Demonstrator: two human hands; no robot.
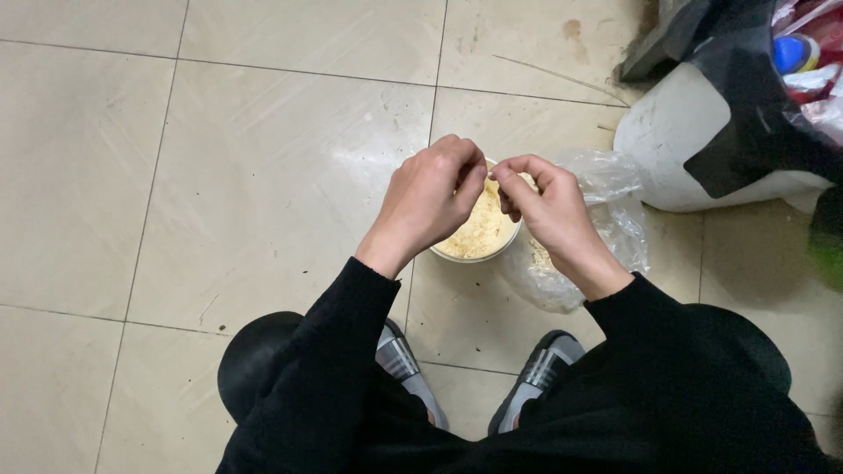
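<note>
we hold our left hand [430, 204] and right hand [543, 204] together above a round bowl [481, 237] of pale yellow crumbs on the tiled floor [263, 175] — fingertips pinched narrow, nearly touching; what they grip is too small to tell. the bowl sits directly below, equally near both hands, with no long axis. a clear plastic bag [606, 211] lies just beside it, toward the white bin [694, 140].

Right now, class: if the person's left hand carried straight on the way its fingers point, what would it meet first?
The left hand points rightward at the right hand, so it would probably meet those fingertips first; they look nearly touching already, above the bowl of yellow crumbs. Depth is hard to judge.
</note>
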